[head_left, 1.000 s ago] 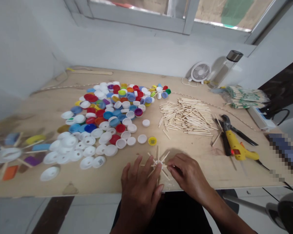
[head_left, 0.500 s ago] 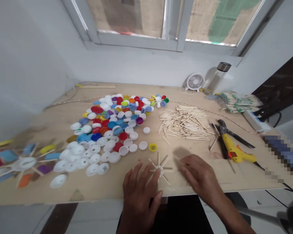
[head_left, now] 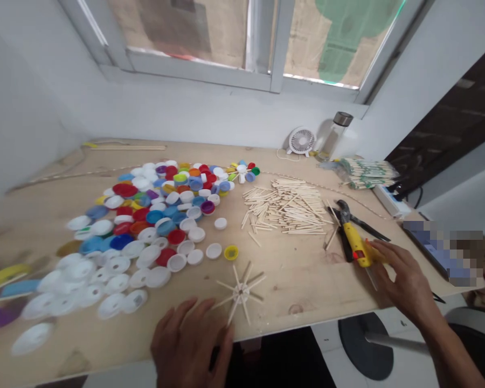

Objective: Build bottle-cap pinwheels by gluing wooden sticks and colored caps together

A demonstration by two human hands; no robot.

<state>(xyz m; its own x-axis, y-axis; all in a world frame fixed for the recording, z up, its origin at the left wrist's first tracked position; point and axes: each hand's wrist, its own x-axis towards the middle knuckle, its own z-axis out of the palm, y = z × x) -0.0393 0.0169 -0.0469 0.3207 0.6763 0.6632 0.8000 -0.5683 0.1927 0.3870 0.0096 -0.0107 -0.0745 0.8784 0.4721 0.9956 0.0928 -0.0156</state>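
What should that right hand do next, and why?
Probably lift the yellow glue gun, since the right hand is at its handle. The stick wheel beside the left hand has bare spoke ends, and a yellow cap lies nearby, so glue might be wanted.

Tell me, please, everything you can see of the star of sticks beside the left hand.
The star of sticks appears to lie flat on the tabletop, near its front edge. From a small, round, whitish hub with a darker centre, about eight pale, wooden-looking sticks spread all around, their outer tips bare. The left hand is close at its lower left; whether it touches a stick is unclear.
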